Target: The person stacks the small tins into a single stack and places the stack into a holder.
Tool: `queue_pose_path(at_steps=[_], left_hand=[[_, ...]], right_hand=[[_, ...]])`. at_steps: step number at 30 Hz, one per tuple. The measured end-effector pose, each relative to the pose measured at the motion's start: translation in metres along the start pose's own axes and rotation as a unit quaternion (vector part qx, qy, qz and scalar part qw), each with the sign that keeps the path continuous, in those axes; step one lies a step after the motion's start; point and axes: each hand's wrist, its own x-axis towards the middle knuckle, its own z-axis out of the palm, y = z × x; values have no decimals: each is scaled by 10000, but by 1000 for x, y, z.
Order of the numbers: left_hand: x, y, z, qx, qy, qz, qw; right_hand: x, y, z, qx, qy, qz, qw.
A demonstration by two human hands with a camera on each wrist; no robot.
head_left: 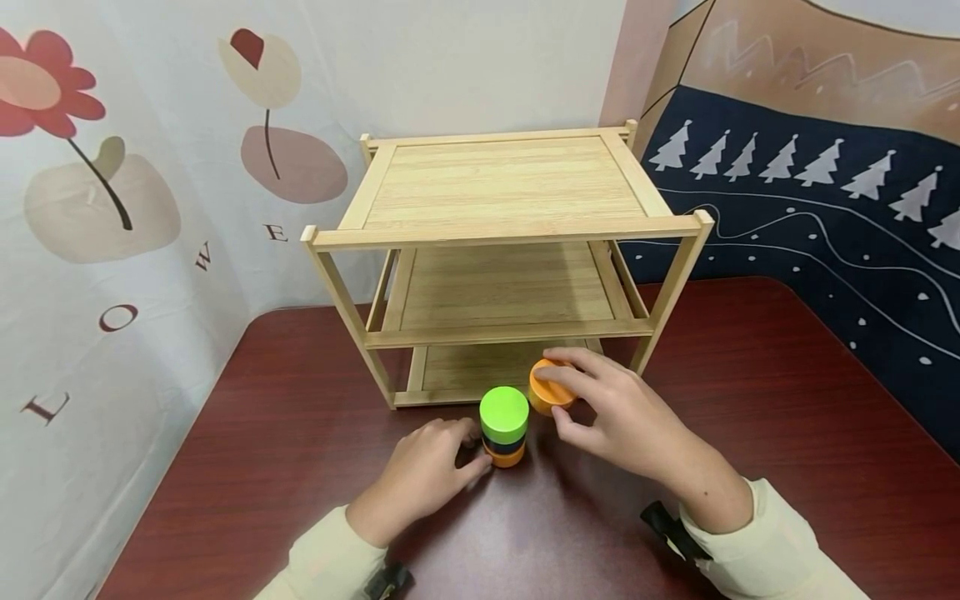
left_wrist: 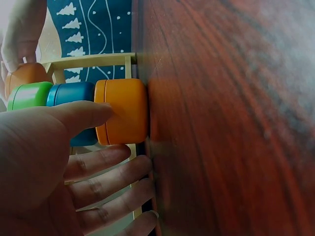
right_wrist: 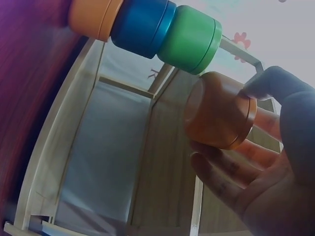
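A stack of small round canisters stands on the table in front of the wooden shelf: an orange canister (left_wrist: 127, 110) at the bottom, a dark blue canister (right_wrist: 141, 25) in the middle and a green canister (head_left: 504, 412) on top. Beside the stack's left side is my left hand (head_left: 427, 467), its thumb against the bottom orange canister and its other fingers fairly straight near the base. My right hand (head_left: 626, 412) pinches another orange canister (right_wrist: 216, 110) between thumb and fingers. It is held in the air just right of the green one, slightly tilted.
Close behind the stack rises a light wooden three-tier shelf (head_left: 502, 229), its lower front rail near the canisters. The dark red table (head_left: 315, 450) extends to both sides. A patterned white cloth (head_left: 180, 167) and a navy cloth with trees (head_left: 810, 217) hang behind.
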Motion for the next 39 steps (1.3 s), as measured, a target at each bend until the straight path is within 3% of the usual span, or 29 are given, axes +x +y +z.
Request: queue_pose_path(at_steps=[22, 39], left_hand=[[0, -2, 1, -26, -35, 80, 10000], [-2, -4, 1, -14, -29, 133, 9999]], right_hand=[[5, -11, 3, 266, 511, -333, 9978], [13, -20, 8, 206, 379, -507, 9978]])
